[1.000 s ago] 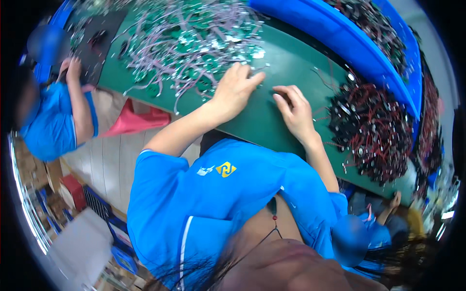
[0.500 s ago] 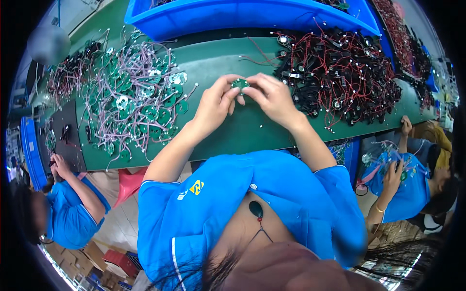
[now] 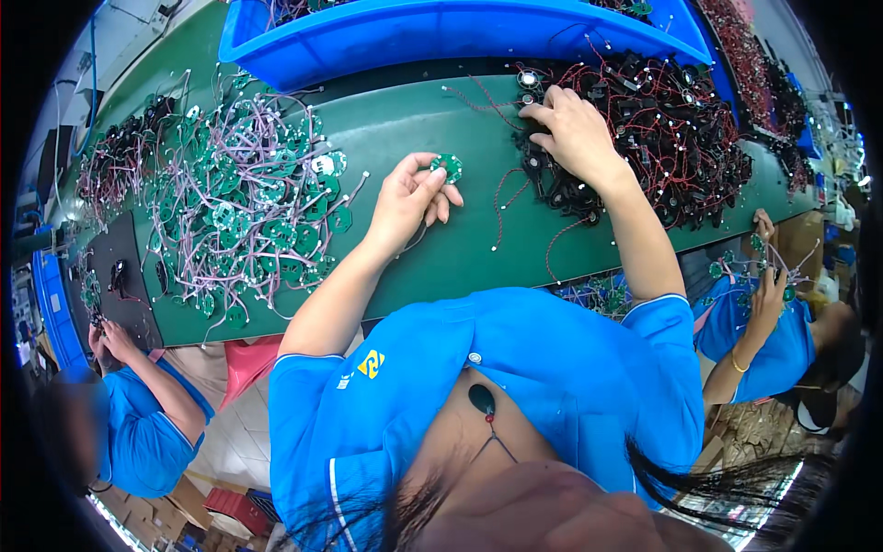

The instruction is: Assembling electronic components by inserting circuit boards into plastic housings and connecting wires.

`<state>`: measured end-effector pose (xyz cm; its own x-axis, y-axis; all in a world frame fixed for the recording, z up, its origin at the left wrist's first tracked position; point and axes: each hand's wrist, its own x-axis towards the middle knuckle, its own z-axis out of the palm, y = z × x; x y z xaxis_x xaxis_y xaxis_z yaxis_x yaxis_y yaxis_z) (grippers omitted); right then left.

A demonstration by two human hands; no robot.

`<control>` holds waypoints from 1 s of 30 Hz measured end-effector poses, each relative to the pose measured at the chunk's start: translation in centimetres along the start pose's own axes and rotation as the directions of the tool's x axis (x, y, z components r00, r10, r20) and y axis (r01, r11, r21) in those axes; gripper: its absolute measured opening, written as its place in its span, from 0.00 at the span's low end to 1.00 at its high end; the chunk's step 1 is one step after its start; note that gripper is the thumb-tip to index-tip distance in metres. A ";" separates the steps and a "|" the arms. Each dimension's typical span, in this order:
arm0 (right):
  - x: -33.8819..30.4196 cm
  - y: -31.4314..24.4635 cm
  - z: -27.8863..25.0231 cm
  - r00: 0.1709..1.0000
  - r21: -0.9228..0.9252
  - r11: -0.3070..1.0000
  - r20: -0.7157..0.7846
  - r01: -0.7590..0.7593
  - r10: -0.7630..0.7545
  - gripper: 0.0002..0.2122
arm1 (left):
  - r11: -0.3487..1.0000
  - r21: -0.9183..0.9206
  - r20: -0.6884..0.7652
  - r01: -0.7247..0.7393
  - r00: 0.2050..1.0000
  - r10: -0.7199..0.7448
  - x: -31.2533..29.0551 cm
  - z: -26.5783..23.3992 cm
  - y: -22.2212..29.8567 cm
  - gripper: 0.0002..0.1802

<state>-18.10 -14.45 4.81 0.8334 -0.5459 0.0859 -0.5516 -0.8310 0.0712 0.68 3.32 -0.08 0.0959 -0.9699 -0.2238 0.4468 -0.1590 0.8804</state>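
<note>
Between the thumb and fingers of my left hand (image 3: pixel 409 202) is a small round green circuit board (image 3: pixel 448 167), held above the middle of the table. A thin wire trails below that hand. My right hand (image 3: pixel 575 133) is at the near-left edge of a pile of black parts with twisted red-and-black wires (image 3: pixel 662 138). Its fingers are spread and bent down over the pile, and I see nothing gripped in them. To the left of my left hand lies a heap of green circuit boards with pale pink and grey wires (image 3: pixel 258 202).
A long blue bin (image 3: pixel 469 51) stands along the far side of the green table (image 3: pixel 441 267). Black parts with wires (image 3: pixel 124 152) lie at the far left, beside a dark mat (image 3: pixel 129 267). One person works at the left, another at the right holding wired boards.
My right hand has left the green board and moved right to the black parts. My left hand keeps the board, slightly nearer and to the left. Some red-and-black wires now spread over the table.
</note>
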 end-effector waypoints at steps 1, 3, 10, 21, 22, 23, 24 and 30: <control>0.2 -0.1 -0.1 1.000 -0.024 1.000 0.009 0.017 -0.017 0.08 | 1.000 -0.001 0.001 -0.003 1.000 0.003 -0.1 0.0 0.0 0.10; 0.1 -0.1 0.3 0.997 -0.011 0.999 -0.067 0.042 -0.043 0.09 | 1.000 -0.005 0.006 0.008 1.000 -0.008 -0.1 0.1 -0.2 0.10; 0.9 -1.7 -0.6 0.895 0.244 0.964 -0.445 0.104 0.016 0.09 | 0.999 -0.027 -0.047 0.024 0.999 -0.026 -0.3 0.0 0.2 0.10; 0.1 -5.8 1.1 0.837 0.756 0.654 -0.328 -0.046 0.438 0.10 | 0.999 -0.029 -0.057 0.028 0.998 -0.030 0.0 0.3 0.3 0.10; 0.0 -5.8 1.1 0.831 0.754 0.655 -0.328 -0.056 0.449 0.10 | 0.999 -0.025 -0.044 0.034 0.998 -0.035 0.0 0.3 0.2 0.10; -0.2 -5.8 1.0 0.848 0.760 0.647 -0.308 -0.053 0.431 0.10 | 0.999 -0.026 -0.049 0.033 0.998 -0.034 0.0 0.2 0.1 0.10; -0.4 -5.7 0.9 0.864 0.767 0.640 -0.288 -0.050 0.413 0.11 | 0.999 -0.026 -0.053 0.032 0.998 -0.033 0.0 0.1 0.1 0.11; -0.7 -5.5 0.7 0.880 0.730 0.674 -0.241 -0.113 0.408 0.15 | 0.999 -0.006 -0.069 0.035 0.997 -0.035 0.1 -0.1 0.0 0.11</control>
<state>-15.61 -9.54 3.67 0.5007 -0.7941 0.3445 -0.4422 -0.5767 -0.6869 0.72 3.27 -0.14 0.1417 -0.9486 -0.2831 0.4548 -0.1916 0.8697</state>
